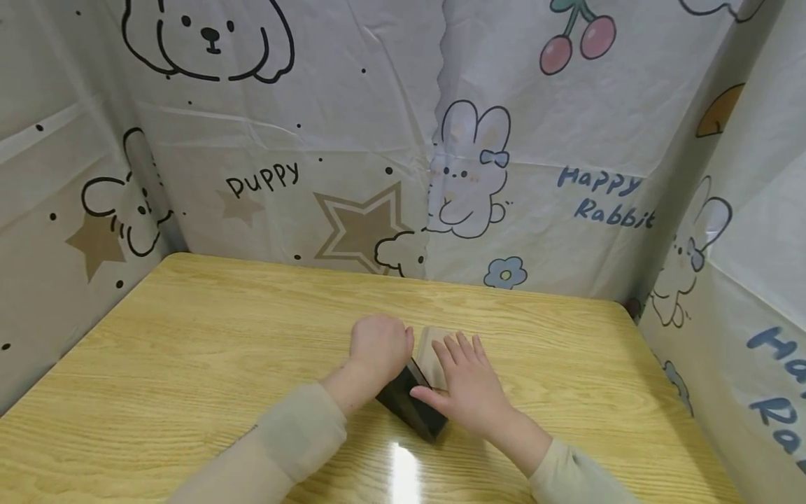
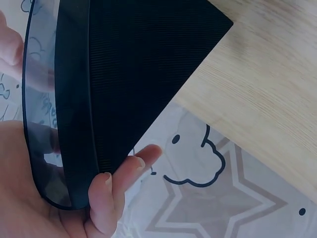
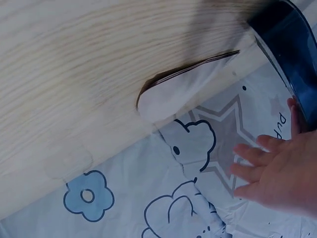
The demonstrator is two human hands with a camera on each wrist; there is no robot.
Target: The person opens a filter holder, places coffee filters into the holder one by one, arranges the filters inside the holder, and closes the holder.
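Observation:
My left hand point(image 1: 380, 350) grips one end of a black wedge-shaped object point(image 1: 409, 406) that is tilted above the table. In the left wrist view, this black object point(image 2: 133, 74) has a finely ribbed face, a smooth curved band and a see-through strip along one side; its exact kind cannot be told. Fingers curl round its lower end there. My right hand point(image 1: 469, 385) is spread, its thumb at the object's near edge. Beyond that hand, a flat, pale beige stack point(image 1: 429, 357) lies on the table. The right wrist view shows the stack point(image 3: 168, 96) with a rounded end and thin layered edges.
A yellow wood-grain table point(image 1: 220, 350) lies under both hands. Printed cloth point(image 1: 283, 126) hangs behind the table and along both sides, with puppy, rabbit, star and flower drawings.

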